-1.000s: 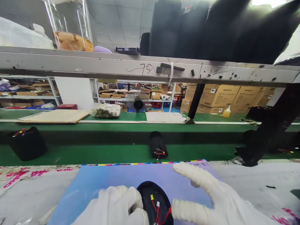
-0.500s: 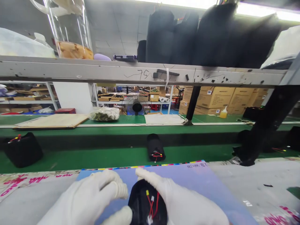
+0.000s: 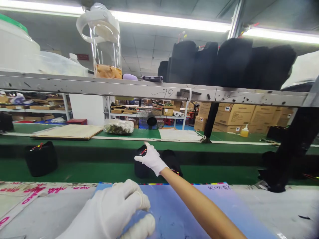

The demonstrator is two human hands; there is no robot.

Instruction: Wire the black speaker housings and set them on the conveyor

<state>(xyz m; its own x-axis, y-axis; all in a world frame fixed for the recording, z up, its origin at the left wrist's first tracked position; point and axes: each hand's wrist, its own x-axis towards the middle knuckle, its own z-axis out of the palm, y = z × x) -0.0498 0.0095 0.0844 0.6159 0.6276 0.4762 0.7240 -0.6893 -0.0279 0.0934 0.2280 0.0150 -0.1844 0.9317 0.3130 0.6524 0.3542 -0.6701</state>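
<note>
My right hand, in a white glove, reaches over the green conveyor belt and grips a black cylinder near its top, thumb and forefinger spread around it. Red wires show at the cylinder's upper end. Close on its right lies a second black cylinder, partly behind my wrist, its wire end towards me. My left hand, also gloved, is low over the blue sheet. Its fingers are bent, with a gap to the thumb, and nothing shows between them.
Another black cylinder with wires stands on the belt at left. Overhead runs a metal shelf bearing a clear jar and several black cylinders. A dark post stands at right. A flat board lies beyond the belt.
My right hand has carried the wired black cylinder from beside my left hand forward to the belt, beside the one lying there. My left hand keeps much the same pose. The view has tilted upward.
</note>
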